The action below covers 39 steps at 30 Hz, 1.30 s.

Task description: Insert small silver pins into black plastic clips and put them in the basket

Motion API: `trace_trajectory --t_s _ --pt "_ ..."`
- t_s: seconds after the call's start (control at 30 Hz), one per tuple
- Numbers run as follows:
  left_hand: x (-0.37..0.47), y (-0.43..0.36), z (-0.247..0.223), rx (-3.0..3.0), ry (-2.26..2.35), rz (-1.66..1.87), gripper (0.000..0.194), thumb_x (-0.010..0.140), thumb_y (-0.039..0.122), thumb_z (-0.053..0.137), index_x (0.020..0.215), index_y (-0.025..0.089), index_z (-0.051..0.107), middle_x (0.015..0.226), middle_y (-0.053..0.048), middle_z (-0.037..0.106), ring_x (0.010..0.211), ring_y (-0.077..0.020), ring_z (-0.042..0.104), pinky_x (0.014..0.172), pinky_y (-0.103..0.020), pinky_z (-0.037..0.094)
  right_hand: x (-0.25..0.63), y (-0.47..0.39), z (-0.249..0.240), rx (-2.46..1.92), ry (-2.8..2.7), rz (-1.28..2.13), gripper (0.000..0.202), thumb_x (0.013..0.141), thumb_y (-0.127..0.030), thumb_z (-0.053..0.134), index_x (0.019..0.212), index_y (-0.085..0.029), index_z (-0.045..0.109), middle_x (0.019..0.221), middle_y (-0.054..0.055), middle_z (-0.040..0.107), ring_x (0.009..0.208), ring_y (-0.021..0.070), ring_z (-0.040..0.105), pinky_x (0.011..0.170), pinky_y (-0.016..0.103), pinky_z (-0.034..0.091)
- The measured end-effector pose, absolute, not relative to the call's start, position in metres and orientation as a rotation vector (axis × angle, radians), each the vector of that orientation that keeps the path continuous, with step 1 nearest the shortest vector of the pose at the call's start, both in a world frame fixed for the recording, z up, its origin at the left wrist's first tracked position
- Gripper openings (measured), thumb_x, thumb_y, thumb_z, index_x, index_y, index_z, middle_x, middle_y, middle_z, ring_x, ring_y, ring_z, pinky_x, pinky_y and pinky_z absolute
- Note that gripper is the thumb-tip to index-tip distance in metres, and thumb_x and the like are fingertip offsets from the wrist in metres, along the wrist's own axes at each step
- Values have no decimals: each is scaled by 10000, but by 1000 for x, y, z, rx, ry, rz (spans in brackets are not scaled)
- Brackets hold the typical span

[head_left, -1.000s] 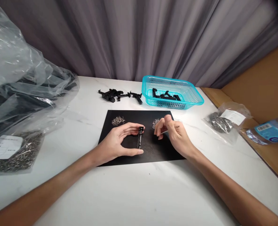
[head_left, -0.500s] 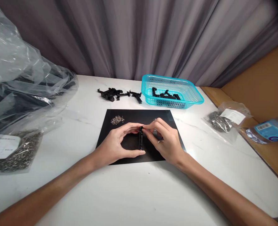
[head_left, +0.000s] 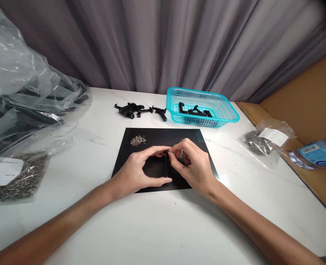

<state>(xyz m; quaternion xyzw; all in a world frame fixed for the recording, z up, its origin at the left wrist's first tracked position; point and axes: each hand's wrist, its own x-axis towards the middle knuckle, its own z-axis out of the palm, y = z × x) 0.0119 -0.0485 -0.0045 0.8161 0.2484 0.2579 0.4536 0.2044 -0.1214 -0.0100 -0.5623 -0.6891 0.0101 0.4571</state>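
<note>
Over a black mat (head_left: 151, 186), my left hand (head_left: 136, 169) holds a slim black plastic part (head_left: 167, 165) by its two ends, thumb at the near end and fingers at the far end. My right hand (head_left: 194, 163) is closed, its thumb and forefinger pinched against the far end of that part. Whatever lies between those fingertips is too small to make out. Small shiny metal bits (head_left: 182, 151) show among its curled fingers. A little heap of small metal pieces (head_left: 138, 140) rests on the mat's far left area.
Behind the mat lie several black plastic parts (head_left: 128, 109), beside a blue plastic basket (head_left: 226, 117) holding more. Bags of metal pieces sit left (head_left: 27, 180) and right (head_left: 258, 143). A large clear bag (head_left: 41, 99) fills the left; a blue-labelled packet (head_left: 314, 152) is far right.
The black part has shifted slightly right and turned a little in my left hand. My right thumb and forefinger stay at its far end, with small finger movements.
</note>
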Motion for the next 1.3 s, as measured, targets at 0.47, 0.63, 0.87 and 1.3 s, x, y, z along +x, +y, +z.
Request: trace_trajectory --t_s 0.47,0.63,0.87,1.3 --pt "13 -51 -3 2105 639 604 678 736 368 881 1350 245 620 1281 -43 720 1195 -257 667 1101 -394 531 205 -126 0 -1517 -1829 -5 116 925 -117 521 860 -200 568 774 -9 553 590 100 489 534 221 408" --pt "16 -51 -3 2132 675 612 661 739 319 869 1346 233 622 1286 -37 726 1186 -245 679 1101 -384 532 202 -126 0 -1543 -1847 -94 147 972 -160 515 849 -190 590 744 -17 540 571 100 462 492 223 348" --pt "14 -52 -4 2092 654 639 655 738 340 874 1340 244 633 1277 -26 728 1193 -233 673 1089 -356 542 204 -126 -9 -1445 -1757 -15 115 991 -172 565 891 -191 618 732 -29 509 582 93 459 522 211 391" --pt "15 -54 -3 2067 686 629 686 713 353 882 1335 197 639 1249 -57 734 1156 -250 678 1075 -390 544 197 -126 -21 -1429 -1734 -278 121 963 -126 589 872 -199 621 703 -33 537 534 85 460 487 235 372"
